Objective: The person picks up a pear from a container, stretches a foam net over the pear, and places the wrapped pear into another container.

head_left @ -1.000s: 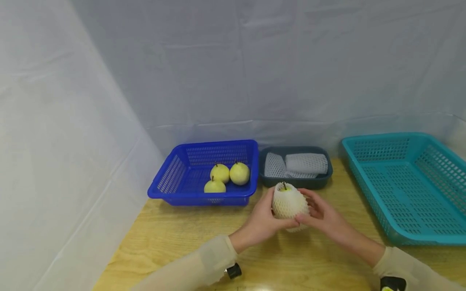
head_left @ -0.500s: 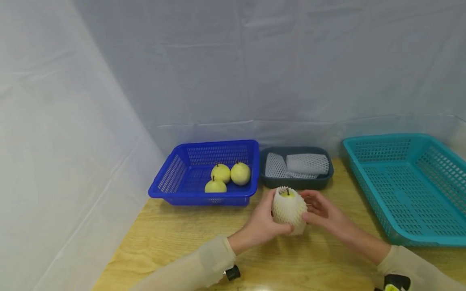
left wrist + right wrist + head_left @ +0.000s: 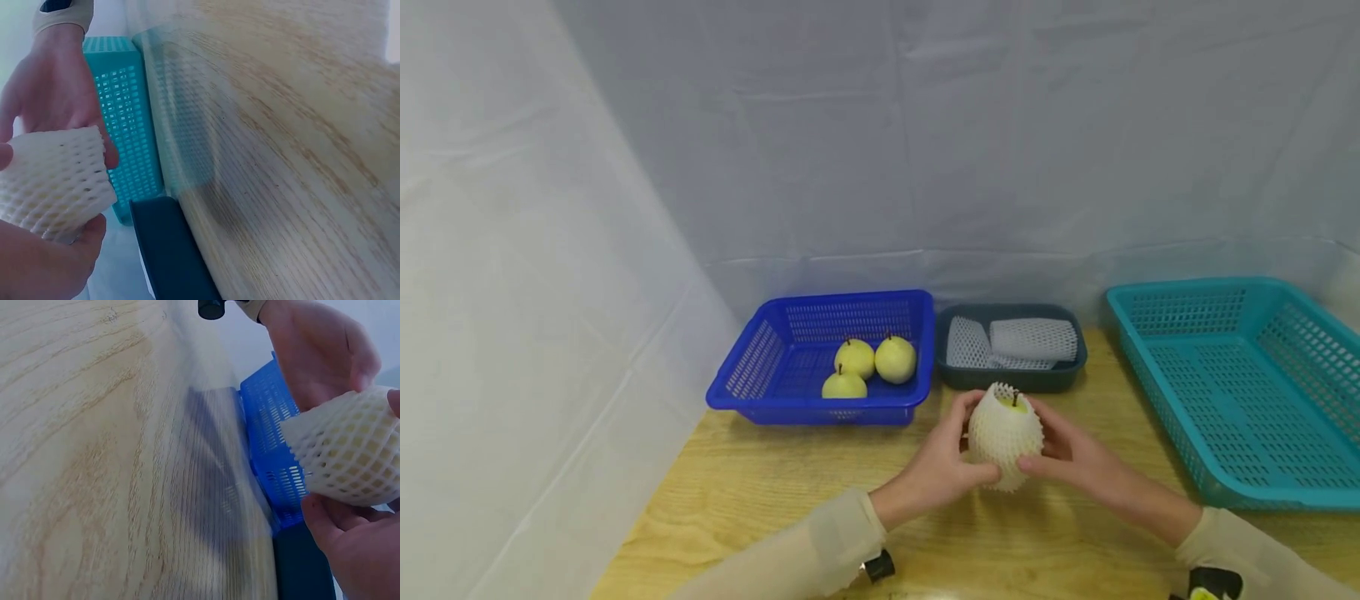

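Between both hands is a yellow pear [image 3: 1013, 406] wearing a white foam net sleeve [image 3: 1003, 437], its stem and top showing through the sleeve's upper opening. My left hand [image 3: 946, 467] grips it from the left, thumb across the front. From the right, my right hand [image 3: 1078, 458] holds it, with the thumb pressed on the front of the net. The left wrist view shows the sleeve's toothed lower edge [image 3: 103, 169] reaching past the fingers. In the right wrist view the net [image 3: 356, 450] is stretched over the pear, and the pair is held above the table.
A blue basket [image 3: 820, 410] at the back left holds three pears [image 3: 895, 360]. Beside it a dark tray [image 3: 1011, 382] contains foam net sleeves [image 3: 1033, 338]. A teal basket [image 3: 1206, 400] stands on the right of the wooden table [image 3: 760, 508]. White sheeting [image 3: 865, 150] hangs behind.
The netted pear has shifted slightly right and toward me, tipping a little. My right hand loosened its hold half a second ago and now sits closer round it again.
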The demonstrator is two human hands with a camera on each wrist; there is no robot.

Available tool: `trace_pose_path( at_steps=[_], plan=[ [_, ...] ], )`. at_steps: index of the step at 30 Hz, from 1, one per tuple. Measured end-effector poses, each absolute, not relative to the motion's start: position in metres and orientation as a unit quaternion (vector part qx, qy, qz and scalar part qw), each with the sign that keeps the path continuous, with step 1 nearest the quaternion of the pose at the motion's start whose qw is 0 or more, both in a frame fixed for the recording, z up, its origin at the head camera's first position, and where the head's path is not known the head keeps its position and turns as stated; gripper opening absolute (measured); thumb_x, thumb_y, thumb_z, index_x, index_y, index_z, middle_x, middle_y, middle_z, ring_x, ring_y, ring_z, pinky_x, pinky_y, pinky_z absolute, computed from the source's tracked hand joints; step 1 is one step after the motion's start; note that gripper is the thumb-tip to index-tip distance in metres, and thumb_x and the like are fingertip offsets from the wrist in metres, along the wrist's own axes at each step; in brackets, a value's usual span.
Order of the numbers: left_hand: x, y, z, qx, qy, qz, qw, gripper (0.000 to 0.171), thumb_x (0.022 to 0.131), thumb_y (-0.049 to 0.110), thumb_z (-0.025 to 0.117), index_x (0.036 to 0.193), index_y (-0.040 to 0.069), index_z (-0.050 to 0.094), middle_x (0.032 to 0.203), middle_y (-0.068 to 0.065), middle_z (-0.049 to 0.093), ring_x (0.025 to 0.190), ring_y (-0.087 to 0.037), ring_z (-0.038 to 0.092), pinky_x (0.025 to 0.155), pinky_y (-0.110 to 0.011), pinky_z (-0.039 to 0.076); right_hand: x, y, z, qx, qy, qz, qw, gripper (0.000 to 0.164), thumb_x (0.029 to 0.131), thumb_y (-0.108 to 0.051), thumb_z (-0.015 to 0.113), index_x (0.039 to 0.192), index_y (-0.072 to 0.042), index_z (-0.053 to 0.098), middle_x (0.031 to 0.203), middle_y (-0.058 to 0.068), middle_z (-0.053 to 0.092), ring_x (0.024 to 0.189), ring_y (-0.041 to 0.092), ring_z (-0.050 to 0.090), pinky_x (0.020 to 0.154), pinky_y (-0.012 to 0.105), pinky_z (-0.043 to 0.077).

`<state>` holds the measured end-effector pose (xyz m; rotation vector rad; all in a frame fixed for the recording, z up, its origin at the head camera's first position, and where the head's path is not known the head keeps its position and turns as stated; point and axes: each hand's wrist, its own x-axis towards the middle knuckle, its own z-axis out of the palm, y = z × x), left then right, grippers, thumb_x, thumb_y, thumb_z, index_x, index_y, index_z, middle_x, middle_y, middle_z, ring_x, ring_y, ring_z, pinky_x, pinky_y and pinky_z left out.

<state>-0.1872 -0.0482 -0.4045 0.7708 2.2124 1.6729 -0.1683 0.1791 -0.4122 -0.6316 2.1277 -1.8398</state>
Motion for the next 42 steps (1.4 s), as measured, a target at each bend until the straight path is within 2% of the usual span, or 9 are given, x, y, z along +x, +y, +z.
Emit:
trace_pose_path(
  at_steps=[5, 11, 18, 23, 29, 33, 37, 39, 42],
  plan=[
    [-0.186, -0.048, -0.406, 0.277, 0.785, 0.543, 0.112, 0.083, 0.082, 0.011, 0.072, 0.154, 0.016, 0.03, 0.147, -0.006, 0.048, 0.124, -0.014, 0.055, 0.101, -0.026, 0.048, -0.167, 0.177, -0.415, -0.201, 0.747, -0.625, 0.104, 0.077, 0.097, -0.013, 0.065, 0.158, -0.002, 0.019, 0.156, 0.034, 0.03, 0.131, 0.05, 0.047, 0.091, 0.028, 0.053],
    [-0.182, -0.046, -0.405, 0.256, 0.813, 0.514, 0.093, 0.094, 0.08, 0.036, 0.084, 0.155, 0.027, 0.028, 0.146, 0.0, 0.042, 0.115, -0.011, 0.055, 0.09, -0.024, 0.051, -0.165, 0.173, -0.414, -0.192, 0.765, -0.612, 0.067, 0.075, 0.097, -0.013, 0.067, 0.156, 0.001, 0.023, 0.155, 0.032, 0.032, 0.135, 0.051, 0.044, 0.094, 0.026, 0.051],
    [-0.177, -0.038, -0.4, 0.208, 0.867, 0.451, 0.05, 0.1, 0.072, 0.053, 0.086, 0.152, 0.024, 0.034, 0.143, 0.003, 0.045, 0.119, -0.012, 0.054, 0.096, -0.031, 0.05, -0.164, 0.168, -0.414, -0.169, 0.771, -0.611, 0.058, 0.075, 0.096, -0.014, 0.068, 0.155, 0.002, 0.024, 0.152, 0.033, 0.035, 0.134, 0.051, 0.045, 0.093, 0.029, 0.053],
    [-0.177, -0.037, -0.398, 0.207, 0.876, 0.434, 0.033, 0.094, 0.076, 0.049, 0.084, 0.151, 0.018, 0.036, 0.137, 0.001, 0.048, 0.115, -0.013, 0.054, 0.096, -0.033, 0.05, -0.162, 0.164, -0.414, -0.169, 0.763, -0.62, 0.066, 0.076, 0.097, -0.014, 0.067, 0.156, 0.001, 0.022, 0.151, 0.035, 0.034, 0.133, 0.053, 0.045, 0.091, 0.03, 0.054],
    [-0.181, -0.039, -0.402, 0.207, 0.84, 0.5, 0.046, 0.087, 0.077, 0.03, 0.085, 0.149, 0.016, 0.039, 0.134, -0.001, 0.051, 0.112, -0.014, 0.057, 0.091, -0.028, 0.051, -0.162, 0.169, -0.416, -0.175, 0.761, -0.619, 0.082, 0.073, 0.1, -0.016, 0.063, 0.158, -0.004, 0.021, 0.152, 0.035, 0.035, 0.133, 0.051, 0.047, 0.095, 0.033, 0.053],
    [-0.183, -0.042, -0.405, 0.206, 0.815, 0.538, 0.068, 0.085, 0.074, 0.02, 0.083, 0.147, 0.016, 0.039, 0.132, -0.003, 0.053, 0.11, -0.014, 0.059, 0.089, -0.025, 0.052, -0.163, 0.174, -0.415, -0.203, 0.756, -0.618, 0.073, 0.062, 0.103, -0.013, 0.054, 0.157, -0.003, 0.025, 0.148, 0.034, 0.04, 0.126, 0.024, 0.056, 0.092, 0.03, 0.054],
    [-0.184, -0.044, -0.404, 0.215, 0.802, 0.551, 0.082, 0.087, 0.074, 0.015, 0.081, 0.148, 0.016, 0.036, 0.133, -0.005, 0.053, 0.111, -0.015, 0.059, 0.09, -0.026, 0.052, -0.166, 0.178, -0.412, -0.224, 0.75, -0.619, 0.071, 0.055, 0.105, -0.011, 0.05, 0.154, 0.0, 0.029, 0.143, 0.034, 0.044, 0.116, 0.001, 0.057, 0.089, 0.028, 0.055],
    [-0.184, -0.045, -0.404, 0.222, 0.796, 0.556, 0.091, 0.088, 0.074, 0.014, 0.08, 0.149, 0.017, 0.035, 0.134, -0.005, 0.052, 0.111, -0.015, 0.059, 0.09, -0.026, 0.053, -0.167, 0.18, -0.411, -0.221, 0.751, -0.616, 0.08, 0.056, 0.105, -0.013, 0.051, 0.155, -0.001, 0.028, 0.145, 0.034, 0.043, 0.118, 0.004, 0.057, 0.09, 0.027, 0.054],
    [-0.184, -0.047, -0.403, 0.231, 0.785, 0.565, 0.107, 0.088, 0.075, 0.015, 0.078, 0.15, 0.021, 0.032, 0.135, -0.003, 0.05, 0.111, -0.014, 0.059, 0.088, -0.025, 0.053, -0.168, 0.182, -0.409, -0.212, 0.753, -0.614, 0.103, 0.061, 0.104, -0.015, 0.053, 0.157, -0.004, 0.025, 0.152, 0.031, 0.037, 0.129, 0.021, 0.053, 0.093, 0.027, 0.052]
  ],
)
